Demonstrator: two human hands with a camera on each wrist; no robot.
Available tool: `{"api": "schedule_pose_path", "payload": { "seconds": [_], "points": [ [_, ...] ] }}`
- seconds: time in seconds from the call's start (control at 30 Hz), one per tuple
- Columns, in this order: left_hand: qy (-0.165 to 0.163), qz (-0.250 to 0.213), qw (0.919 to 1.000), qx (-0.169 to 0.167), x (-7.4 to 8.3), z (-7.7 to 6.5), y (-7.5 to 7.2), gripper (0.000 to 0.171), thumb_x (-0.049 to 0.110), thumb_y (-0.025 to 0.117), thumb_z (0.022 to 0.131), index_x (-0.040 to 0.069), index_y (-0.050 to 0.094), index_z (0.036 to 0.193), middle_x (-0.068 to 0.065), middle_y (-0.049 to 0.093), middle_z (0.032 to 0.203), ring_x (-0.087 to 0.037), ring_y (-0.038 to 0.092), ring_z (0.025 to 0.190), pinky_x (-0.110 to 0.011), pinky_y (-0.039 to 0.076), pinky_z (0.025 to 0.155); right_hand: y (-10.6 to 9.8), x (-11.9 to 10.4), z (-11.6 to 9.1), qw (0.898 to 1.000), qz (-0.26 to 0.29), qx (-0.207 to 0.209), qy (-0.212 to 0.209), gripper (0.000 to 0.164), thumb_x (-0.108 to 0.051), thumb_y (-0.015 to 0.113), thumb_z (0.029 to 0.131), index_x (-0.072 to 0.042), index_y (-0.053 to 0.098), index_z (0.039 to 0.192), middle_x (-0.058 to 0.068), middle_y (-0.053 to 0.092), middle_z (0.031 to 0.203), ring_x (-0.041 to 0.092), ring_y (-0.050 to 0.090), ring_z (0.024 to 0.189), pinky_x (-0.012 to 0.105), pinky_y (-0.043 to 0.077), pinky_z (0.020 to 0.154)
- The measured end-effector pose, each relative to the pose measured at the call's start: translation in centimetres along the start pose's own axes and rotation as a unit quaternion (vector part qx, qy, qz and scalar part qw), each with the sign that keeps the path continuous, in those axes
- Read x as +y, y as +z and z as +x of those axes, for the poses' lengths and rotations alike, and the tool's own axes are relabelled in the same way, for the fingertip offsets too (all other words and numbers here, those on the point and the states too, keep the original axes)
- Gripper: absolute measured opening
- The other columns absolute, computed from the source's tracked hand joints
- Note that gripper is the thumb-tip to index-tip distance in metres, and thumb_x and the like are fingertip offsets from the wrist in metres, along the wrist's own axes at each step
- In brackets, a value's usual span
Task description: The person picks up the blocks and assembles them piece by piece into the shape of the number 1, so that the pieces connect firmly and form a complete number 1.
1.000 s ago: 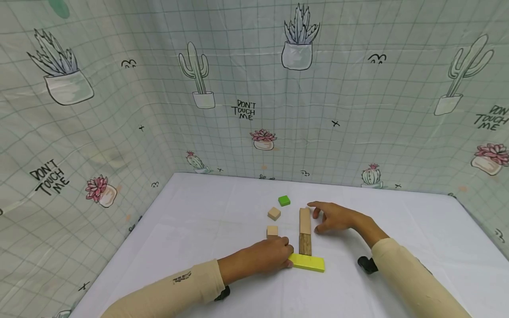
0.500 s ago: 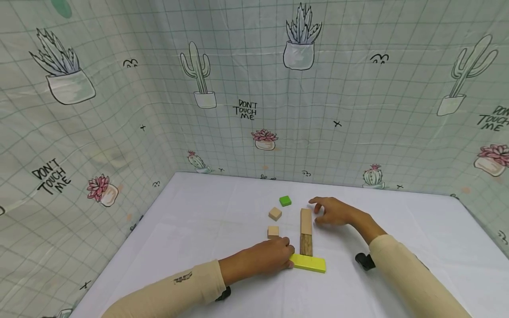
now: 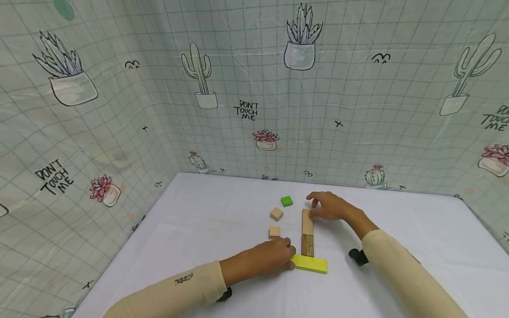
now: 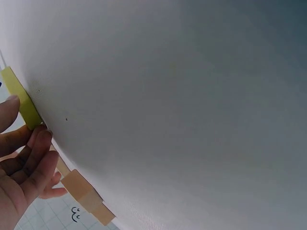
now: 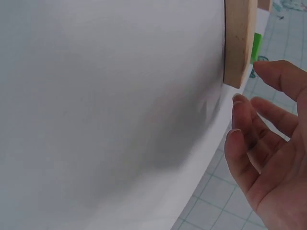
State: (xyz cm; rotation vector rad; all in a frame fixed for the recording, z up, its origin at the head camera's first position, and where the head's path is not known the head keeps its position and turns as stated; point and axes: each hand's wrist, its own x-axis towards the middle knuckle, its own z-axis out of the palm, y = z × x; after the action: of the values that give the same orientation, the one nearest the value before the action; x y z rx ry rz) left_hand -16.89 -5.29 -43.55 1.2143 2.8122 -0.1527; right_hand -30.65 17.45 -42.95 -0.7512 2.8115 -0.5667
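Note:
In the head view my left hand [image 3: 270, 258] pinches the left end of a flat yellow block [image 3: 312, 264]. The left wrist view shows the thumb on that yellow block [image 4: 24, 103] and curled fingers at its end. A dark-grained wooden block [image 3: 307, 245] runs away from the yellow one, end to end with a lighter wooden block [image 3: 307, 223]. By the far end of the lighter block is my right hand [image 3: 332, 206], fingers loosely bent. Between its thumb and fingers, the right wrist view shows a gap with nothing held, near the light block [image 5: 237, 43].
Two small wooden cubes lie left of the row, a nearer cube [image 3: 274, 232] and a farther cube [image 3: 276, 214]. Behind them sits a small green block [image 3: 286, 201]. A patterned cloth [image 3: 254, 79] hangs behind the white table [image 3: 214, 198].
My right hand has moved farther back and slightly left, toward the far end of the light wooden block. The left hand and the blocks stay in place.

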Motion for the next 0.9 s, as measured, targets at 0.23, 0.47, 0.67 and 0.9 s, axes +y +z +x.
{"api": "schedule_pose_path", "payload": {
  "seconds": [0.23, 0.47, 0.67, 0.9],
  "points": [
    [0.004, 0.003, 1.0000, 0.001, 0.1, 0.0, 0.0, 0.034, 0.039, 0.066, 0.096, 0.013, 0.070, 0.118, 0.003, 0.065, 0.100, -0.003, 0.051, 0.078, -0.015, 0.049, 0.073, 0.0, -1.0, 0.7, 1.000, 0.009, 0.007, 0.007, 0.048, -0.023, 0.069, 0.092, -0.002, 0.059, 0.133, 0.011, 0.071, 0.109, 0.029, 0.064, 0.104, 0.050, 0.052, 0.090],
    [0.009, 0.005, 0.9999, 0.005, 0.0, 0.0, 0.1, 0.034, 0.039, 0.066, 0.096, 0.013, 0.070, 0.117, 0.003, 0.064, 0.099, -0.002, 0.051, 0.078, -0.015, 0.049, 0.073, 0.2, -1.6, 1.5, 1.000, 0.013, 0.009, 0.016, 0.047, -0.023, 0.071, 0.092, -0.004, 0.059, 0.133, 0.010, 0.071, 0.109, 0.026, 0.065, 0.101, 0.050, 0.053, 0.091],
    [0.005, 0.005, 1.0000, 0.001, 0.0, 0.0, 0.0, 0.034, 0.040, 0.066, 0.096, 0.013, 0.070, 0.117, 0.003, 0.064, 0.100, -0.003, 0.051, 0.078, -0.015, 0.049, 0.073, 0.1, -2.7, 2.3, 1.000, -0.003, 0.000, 0.019, 0.048, -0.024, 0.070, 0.093, -0.005, 0.058, 0.135, 0.011, 0.070, 0.112, 0.027, 0.064, 0.104, 0.049, 0.052, 0.092],
    [0.010, 0.015, 0.9998, 0.003, -0.1, 0.0, -0.1, 0.035, 0.040, 0.066, 0.096, 0.013, 0.070, 0.118, 0.003, 0.065, 0.101, -0.002, 0.052, 0.079, -0.014, 0.049, 0.074, 0.0, -3.5, 3.1, 1.000, -0.015, -0.010, 0.021, 0.048, -0.021, 0.071, 0.092, -0.005, 0.057, 0.136, 0.013, 0.069, 0.116, 0.030, 0.063, 0.109, 0.049, 0.052, 0.094]
  ]
}}
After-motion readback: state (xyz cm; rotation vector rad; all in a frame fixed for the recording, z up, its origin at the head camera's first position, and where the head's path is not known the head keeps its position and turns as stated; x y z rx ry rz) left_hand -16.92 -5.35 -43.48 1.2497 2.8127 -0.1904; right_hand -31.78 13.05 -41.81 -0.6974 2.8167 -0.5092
